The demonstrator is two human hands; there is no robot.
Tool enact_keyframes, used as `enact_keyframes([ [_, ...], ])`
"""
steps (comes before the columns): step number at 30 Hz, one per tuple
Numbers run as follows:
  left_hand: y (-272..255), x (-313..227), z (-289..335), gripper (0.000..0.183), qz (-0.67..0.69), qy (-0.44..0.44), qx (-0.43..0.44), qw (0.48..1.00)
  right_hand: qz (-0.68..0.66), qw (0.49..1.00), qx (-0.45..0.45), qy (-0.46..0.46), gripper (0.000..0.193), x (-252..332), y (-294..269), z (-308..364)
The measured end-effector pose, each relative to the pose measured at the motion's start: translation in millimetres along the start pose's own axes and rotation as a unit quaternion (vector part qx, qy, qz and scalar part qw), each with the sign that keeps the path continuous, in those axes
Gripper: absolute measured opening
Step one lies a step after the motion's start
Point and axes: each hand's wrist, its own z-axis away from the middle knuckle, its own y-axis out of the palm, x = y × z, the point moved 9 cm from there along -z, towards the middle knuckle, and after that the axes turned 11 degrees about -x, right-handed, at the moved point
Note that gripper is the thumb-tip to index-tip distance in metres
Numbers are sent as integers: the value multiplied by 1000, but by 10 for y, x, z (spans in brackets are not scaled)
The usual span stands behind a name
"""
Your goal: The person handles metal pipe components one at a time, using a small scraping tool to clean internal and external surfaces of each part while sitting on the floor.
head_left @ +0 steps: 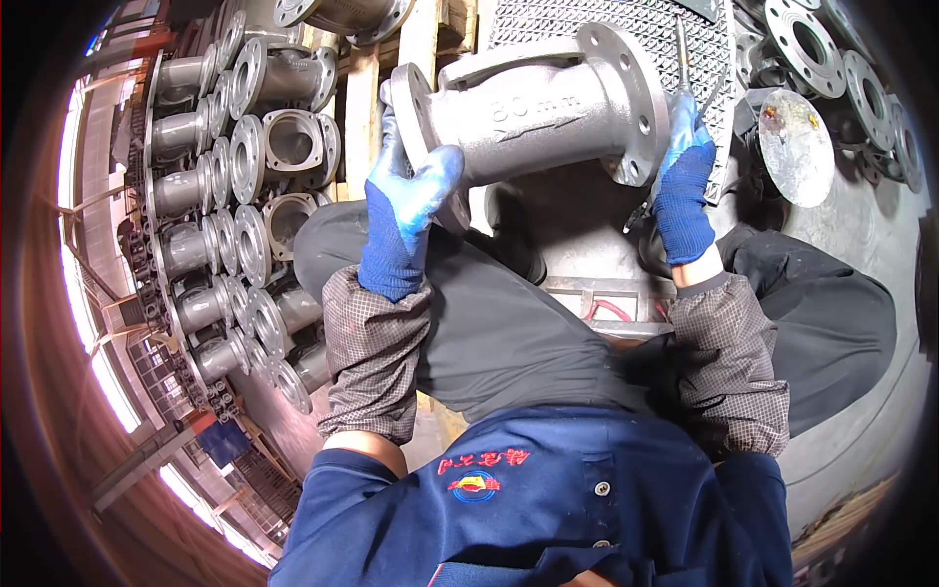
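Observation:
A grey cast-metal flanged valve body (533,122) is raised above my lap, lying nearly sideways with its right end a little higher. Its left flange is held in my left hand (411,191), in a blue coated glove, with the thumb across the near side. My right hand (685,161), gloved the same way, is closed at the rim of the right flange; its fingertips are partly hidden. Raised lettering and an arrow mark the body's upper side. Just beyond my right hand, a thin metal rod-like tool (683,54) lies over a metal mesh surface (533,22).
Stacked flanged valve bodies (249,161) stand in rows at the left. Another flanged body (357,15) sits on wooden planks (362,108) at the far side. Loose flanges (807,44) and a round metal plate (797,147) are at the right. A low metal frame (597,298) stands between my legs.

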Motion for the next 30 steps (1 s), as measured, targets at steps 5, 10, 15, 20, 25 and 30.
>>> enact_keyframes([
  [5, 29, -39, -1, 50, 8, -20, 2, 1000, -17, 1000, 1, 11, 43, 34, 26, -11],
  [10, -11, 27, -42, 42, -20, -29, 3, 999, 14, 999, 35, 23, 41, 47, 48, 22],
  [15, 21, -15, -47, 39, -14, -25, 6, 1000, 16, 999, 23, 39, 42, 86, 38, 33],
  [20, 1, 23, -49, 39, 20, -36, 9, 999, 69, 997, 30, 0, 49, 160, 45, 50],
  [25, 56, -8, -69, 42, 58, -23, 7, 998, 194, 979, 43, -44, 48, 254, -65, -31],
  [30, 229, -223, -52, 48, -20, 31, 5, 999, 24, 990, 46, -135, 41, 824, -83, -184],
])
